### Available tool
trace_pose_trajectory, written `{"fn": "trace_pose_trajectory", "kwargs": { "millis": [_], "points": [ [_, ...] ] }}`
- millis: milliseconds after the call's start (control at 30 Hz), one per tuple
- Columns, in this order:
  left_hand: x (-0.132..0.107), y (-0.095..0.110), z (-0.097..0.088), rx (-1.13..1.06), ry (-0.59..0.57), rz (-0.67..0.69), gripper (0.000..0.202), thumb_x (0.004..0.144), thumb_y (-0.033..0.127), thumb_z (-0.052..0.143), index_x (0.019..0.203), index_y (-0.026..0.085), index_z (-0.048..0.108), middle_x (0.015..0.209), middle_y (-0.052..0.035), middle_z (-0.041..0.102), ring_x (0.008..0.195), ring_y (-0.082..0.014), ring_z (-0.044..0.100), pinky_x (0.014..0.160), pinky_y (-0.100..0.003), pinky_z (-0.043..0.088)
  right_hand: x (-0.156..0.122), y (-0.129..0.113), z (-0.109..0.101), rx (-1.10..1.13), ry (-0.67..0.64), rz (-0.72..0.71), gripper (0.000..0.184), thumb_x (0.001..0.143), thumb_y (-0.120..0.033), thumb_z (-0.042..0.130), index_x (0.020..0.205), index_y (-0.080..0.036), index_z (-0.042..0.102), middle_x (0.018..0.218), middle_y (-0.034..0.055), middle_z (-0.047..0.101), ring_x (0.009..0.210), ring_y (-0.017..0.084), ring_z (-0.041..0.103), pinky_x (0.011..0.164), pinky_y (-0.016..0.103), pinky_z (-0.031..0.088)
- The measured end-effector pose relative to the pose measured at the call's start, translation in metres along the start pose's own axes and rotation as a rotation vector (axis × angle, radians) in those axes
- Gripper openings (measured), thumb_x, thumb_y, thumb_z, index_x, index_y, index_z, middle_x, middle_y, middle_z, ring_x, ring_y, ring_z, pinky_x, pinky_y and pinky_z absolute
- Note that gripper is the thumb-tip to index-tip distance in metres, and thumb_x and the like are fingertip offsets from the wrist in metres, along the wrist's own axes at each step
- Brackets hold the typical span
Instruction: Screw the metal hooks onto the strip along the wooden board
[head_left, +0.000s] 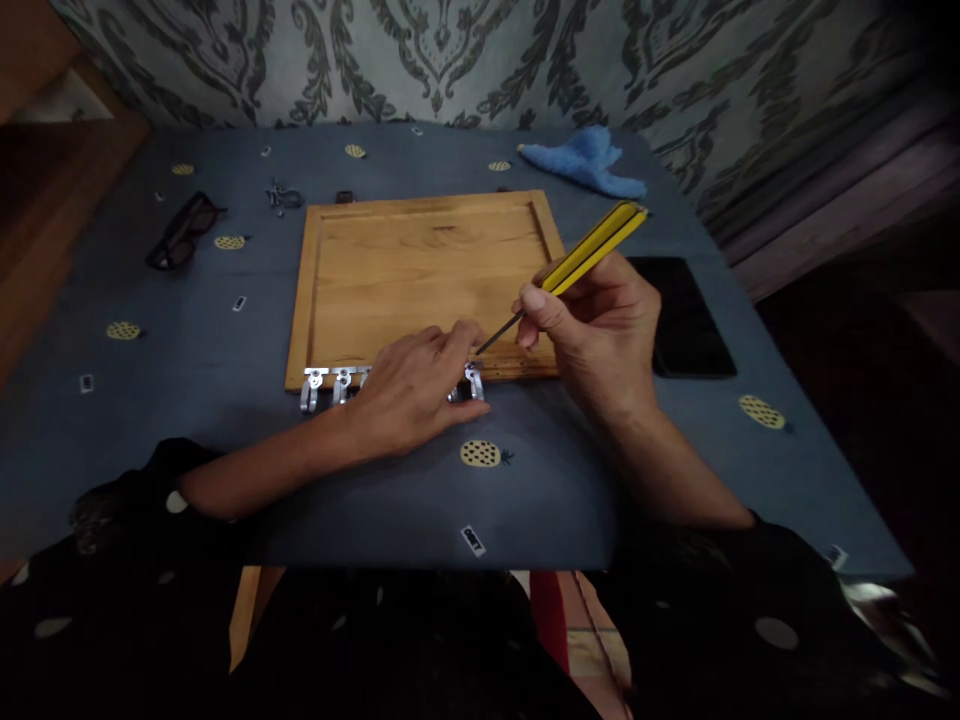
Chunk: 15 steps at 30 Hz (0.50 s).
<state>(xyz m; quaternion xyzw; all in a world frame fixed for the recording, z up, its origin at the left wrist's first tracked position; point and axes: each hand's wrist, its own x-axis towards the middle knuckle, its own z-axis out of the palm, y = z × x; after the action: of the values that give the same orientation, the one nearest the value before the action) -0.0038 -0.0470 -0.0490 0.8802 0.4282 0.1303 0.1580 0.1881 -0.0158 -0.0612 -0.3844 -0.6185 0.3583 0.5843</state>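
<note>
A wooden board [420, 270] lies flat on the blue tablecloth [187, 350]. A metal rail of hooks [330, 385] runs along the board's near edge. My left hand [416, 390] lies over the rail's middle, fingers pressed down on it near the rightmost hook [474, 382]. My right hand [600, 330] grips a yellow and black screwdriver [592, 250], whose thin shaft points down-left to the rail beside my left fingertips.
Dark sunglasses [180, 232] lie at the left. A small metal part [281, 195] sits behind the board. A blue cloth [585, 160] rests at the back right. A black phone [686, 315] lies right of the board. Patterned wallpaper backs the table.
</note>
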Motion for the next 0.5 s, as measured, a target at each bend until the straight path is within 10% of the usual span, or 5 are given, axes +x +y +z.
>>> {"fn": "trace_pose_trajectory", "kwargs": {
  "millis": [500],
  "points": [
    [-0.0001, 0.0003, -0.0003, 0.002, 0.012, 0.005, 0.054, 0.084, 0.040, 0.076, 0.121, 0.016, 0.044, 0.108, -0.0077, 0.071, 0.095, -0.0237, 0.067, 0.076, -0.035, 0.050, -0.0007, 0.0061, -0.0013, -0.048, -0.048, 0.000, 0.028, 0.079, -0.049, 0.082, 0.085, -0.027, 0.065, 0.076, -0.0049, 0.068, 0.050, 0.010, 0.060, 0.052, 0.029, 0.059]
  ]
}}
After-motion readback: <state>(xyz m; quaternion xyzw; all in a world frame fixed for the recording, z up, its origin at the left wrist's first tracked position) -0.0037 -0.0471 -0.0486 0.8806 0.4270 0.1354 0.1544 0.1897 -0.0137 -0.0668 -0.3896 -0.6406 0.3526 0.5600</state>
